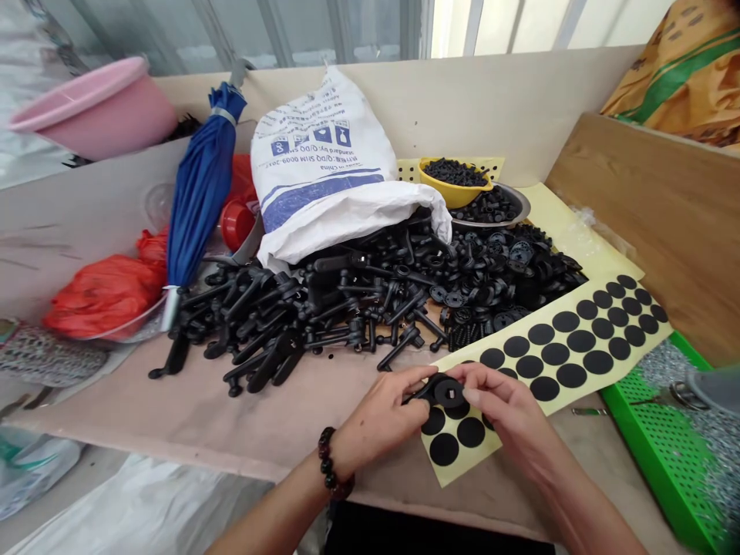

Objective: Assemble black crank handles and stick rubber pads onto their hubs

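My left hand [386,416] and my right hand [504,406] meet over the near end of a yellow sheet of round black stickers [570,347]. Both pinch a small black plastic part with a round head [446,391], held just above the sheet. My left wrist wears a dark bead bracelet [331,465]. Beyond my hands lies a big heap of black plastic handles [301,316] and round black discs [497,277] spilling from a white woven sack [324,185].
A yellow bowl [455,181] and a metal dish [497,208] of small black pieces stand behind the heap. A blue folded umbrella [200,193], red bags [107,289] and a pink basin [95,108] are at left. A green perforated tray [676,447] with metal bits sits at right.
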Tool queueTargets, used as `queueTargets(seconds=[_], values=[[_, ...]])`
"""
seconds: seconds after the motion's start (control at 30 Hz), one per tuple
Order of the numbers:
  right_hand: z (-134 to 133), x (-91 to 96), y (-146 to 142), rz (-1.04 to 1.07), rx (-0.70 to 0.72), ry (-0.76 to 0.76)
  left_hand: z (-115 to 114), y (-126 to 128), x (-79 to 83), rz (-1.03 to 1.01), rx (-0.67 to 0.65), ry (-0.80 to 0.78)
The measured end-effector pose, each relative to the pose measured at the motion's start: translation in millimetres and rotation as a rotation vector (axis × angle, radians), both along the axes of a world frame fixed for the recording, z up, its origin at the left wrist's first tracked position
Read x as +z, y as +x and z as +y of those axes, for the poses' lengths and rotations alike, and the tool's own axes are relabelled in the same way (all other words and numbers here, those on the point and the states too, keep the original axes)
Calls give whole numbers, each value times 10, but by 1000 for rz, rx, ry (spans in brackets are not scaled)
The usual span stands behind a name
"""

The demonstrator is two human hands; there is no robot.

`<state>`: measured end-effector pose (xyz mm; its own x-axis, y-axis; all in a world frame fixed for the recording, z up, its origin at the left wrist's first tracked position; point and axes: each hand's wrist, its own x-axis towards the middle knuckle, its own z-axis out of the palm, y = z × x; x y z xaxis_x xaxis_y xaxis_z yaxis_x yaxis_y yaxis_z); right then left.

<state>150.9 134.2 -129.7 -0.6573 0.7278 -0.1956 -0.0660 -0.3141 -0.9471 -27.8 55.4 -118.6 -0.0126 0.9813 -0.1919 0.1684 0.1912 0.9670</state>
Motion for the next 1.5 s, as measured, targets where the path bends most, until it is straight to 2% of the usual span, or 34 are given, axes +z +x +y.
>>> queueTargets(seconds=[0.47, 0.6, 0.93, 1.13, 1.4, 1.5], values=[[-16, 46, -15, -99, -24, 98, -34, 3, 173, 189, -71, 6], [-16, 82, -29, -122, -28, 129, -53, 14, 192, 196, -46, 2], [-31, 81, -27, -132, -34, 143, -78, 77, 113, 34, 21, 29], [-52, 113, -75, -162, -64, 251, -99, 118, 87, 10, 90, 37], [-119, 103, -92, -185, -53, 248, -156, 145, -15, 33, 177, 66], [-151, 70, -74, -170, -52, 257, -183, 133, -17, -47, 212, 43]])
